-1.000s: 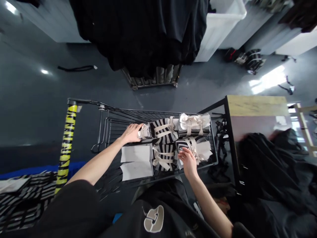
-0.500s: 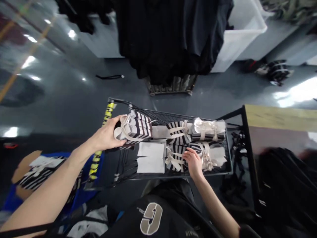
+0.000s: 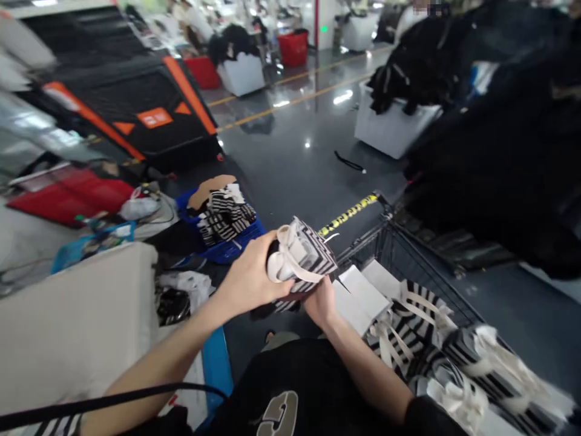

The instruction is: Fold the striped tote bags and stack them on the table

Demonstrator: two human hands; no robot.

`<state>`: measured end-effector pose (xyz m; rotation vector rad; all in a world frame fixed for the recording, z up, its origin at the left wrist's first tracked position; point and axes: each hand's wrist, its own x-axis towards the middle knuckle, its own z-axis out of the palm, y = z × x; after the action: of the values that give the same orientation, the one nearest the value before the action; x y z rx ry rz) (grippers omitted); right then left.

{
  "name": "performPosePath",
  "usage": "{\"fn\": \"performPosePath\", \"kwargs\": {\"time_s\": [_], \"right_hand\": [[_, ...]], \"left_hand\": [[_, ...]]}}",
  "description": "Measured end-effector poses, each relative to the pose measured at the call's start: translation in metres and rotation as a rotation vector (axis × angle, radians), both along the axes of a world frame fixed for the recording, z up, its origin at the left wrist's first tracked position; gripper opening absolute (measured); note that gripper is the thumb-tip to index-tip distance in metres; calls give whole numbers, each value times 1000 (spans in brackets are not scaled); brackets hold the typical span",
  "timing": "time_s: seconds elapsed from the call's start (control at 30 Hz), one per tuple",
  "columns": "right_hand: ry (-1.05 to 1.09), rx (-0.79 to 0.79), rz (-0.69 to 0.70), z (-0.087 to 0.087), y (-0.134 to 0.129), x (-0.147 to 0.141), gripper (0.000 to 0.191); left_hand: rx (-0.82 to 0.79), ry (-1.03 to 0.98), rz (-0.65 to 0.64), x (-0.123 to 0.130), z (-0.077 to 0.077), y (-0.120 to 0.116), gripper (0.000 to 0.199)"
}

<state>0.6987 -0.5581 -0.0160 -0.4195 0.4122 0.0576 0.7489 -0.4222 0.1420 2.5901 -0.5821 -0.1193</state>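
Note:
A striped black-and-white fabric bundle [image 3: 313, 248], tied with a pale ribbon, is held up in front of my body. My left hand [image 3: 254, 272] grips its left end, fingers and thumb wrapped round it. Against its lower right side is my right hand [image 3: 321, 300], closed on the bundle, its fingertips partly hidden beneath. To the right, a black wire cart [image 3: 417, 251] holds several similar tied bundles [image 3: 422, 309] and white sheets [image 3: 361, 297].
Beyond my left hand, a blue crate [image 3: 252, 233] on the floor holds striped fabric and cardboard. A pale box [image 3: 77, 321] stands at the left. Dark garments [image 3: 512, 151] hang at the right, near a white bin [image 3: 388, 130].
The view has swung left, away from the cart. My left hand has carried the bundle off the cart, and my right hand has left the cart's bundles and taken hold of it too.

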Motion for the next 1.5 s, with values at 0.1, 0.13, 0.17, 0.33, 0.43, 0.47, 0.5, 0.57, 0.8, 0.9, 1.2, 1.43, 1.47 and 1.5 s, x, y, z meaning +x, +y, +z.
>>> {"fn": "performPosePath", "kwargs": {"time_s": [0.1,0.13,0.17,0.33,0.43,0.47,0.5,0.57,0.8,0.9,1.2,1.43,1.47,1.5], "right_hand": [[20,66,155,27,73,13,41],[19,77,218,34,95,12,43],[15,83,287,41,115,9,44],[28,53,660,80,224,-17,38],[57,36,898,99,289,-35,32],[68,36,982,103,309,-41,30],[82,38,1067,105,327,-48,29],[119,38,1231,107,359,-62,27],[180,-4,1442,104,431,-111,29],[169,56,1478,106,444,-121,33],[218,5,1612,83,452,-118,33],[269,-53,1648,63,459,-109,27],[267,-52,1642,62,459,-108,26],[266,-49,1632,62,459,-106,25]], "left_hand": [[18,-14,164,-35,-1,57,95],[5,0,200,-46,2,81,95],[-16,19,228,-58,7,106,94],[-127,2,440,-130,37,228,67],[-118,-97,609,-178,50,285,57],[-92,-153,650,-193,53,301,57],[-54,-210,667,-208,58,315,57],[42,-280,609,-233,71,339,52],[214,-236,359,-284,109,399,24],[157,-352,349,-306,94,416,24],[141,-221,333,-311,81,433,29],[169,-139,290,-268,77,445,17],[154,-145,302,-264,73,446,17],[141,-156,318,-260,70,446,17]]}}
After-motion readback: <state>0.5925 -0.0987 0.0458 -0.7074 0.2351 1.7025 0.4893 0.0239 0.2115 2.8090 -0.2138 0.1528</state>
